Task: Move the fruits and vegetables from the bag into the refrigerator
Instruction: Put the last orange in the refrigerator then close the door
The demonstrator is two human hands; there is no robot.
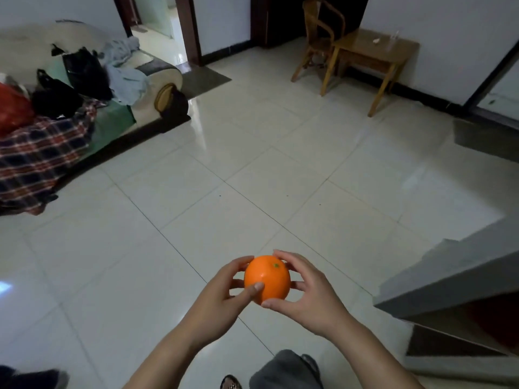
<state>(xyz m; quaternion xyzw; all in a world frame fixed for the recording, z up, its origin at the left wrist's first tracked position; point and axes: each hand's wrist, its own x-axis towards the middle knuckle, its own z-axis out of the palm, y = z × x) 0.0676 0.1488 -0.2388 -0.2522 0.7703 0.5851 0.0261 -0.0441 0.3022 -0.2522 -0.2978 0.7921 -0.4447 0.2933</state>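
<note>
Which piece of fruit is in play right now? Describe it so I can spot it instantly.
Start at the pale tiled floor and drop to the bottom centre, where the left hand and right hand meet. Between them is an orange, round, glossy, with a small green stem spot on top, the only fruit in view.

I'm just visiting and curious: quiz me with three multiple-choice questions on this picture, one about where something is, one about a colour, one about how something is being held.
1. Where is the wooden chair?
A. beside the small wooden table
B. on the sofa
C. in the person's lap

2. What colour is the held fruit?
A. green
B. orange
C. purple

3. How is the fruit held?
A. lying on the floor
B. in one hand
C. between both hands

Answers: 1 A, the chair stands against the table by the far wall. 2 B, its skin is orange. 3 C, the left hand and right hand both have fingers on it.
</note>
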